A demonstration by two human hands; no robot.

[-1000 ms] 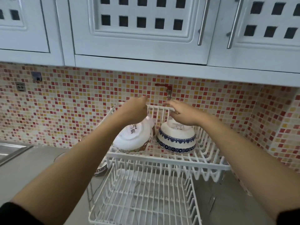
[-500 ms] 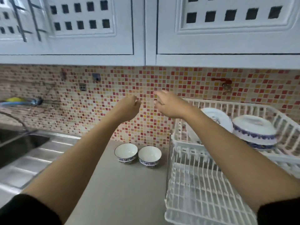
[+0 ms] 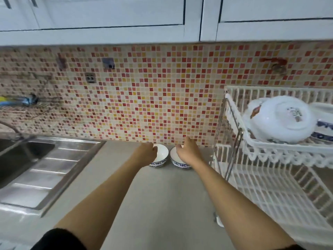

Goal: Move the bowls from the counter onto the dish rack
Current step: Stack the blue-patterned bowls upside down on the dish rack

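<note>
Two small white bowls with blue-patterned outsides stand side by side on the grey counter (image 3: 162,204), close to the tiled wall. My left hand (image 3: 146,153) lies at the left rim of the left bowl (image 3: 162,153); its fingers are hidden behind the back of the hand. My right hand (image 3: 187,152) hovers over the right half of the right bowl (image 3: 174,158), thumb and fingers apart. On the right stands the white two-tier dish rack (image 3: 270,150). Its upper tier holds a large white bowl (image 3: 281,120) upside down and a blue-patterned bowl (image 3: 324,129) beside it.
A steel sink (image 3: 21,152) with a ribbed drainboard (image 3: 45,177) fills the left side. The rack's lower tier (image 3: 270,195) holds no dishes. White wall cupboards (image 3: 108,18) hang overhead, above the mosaic backsplash (image 3: 144,96).
My view has swung left and down, away from the rack. Both hands left the bowls on the upper tier and dropped to the two small bowls on the counter.
</note>
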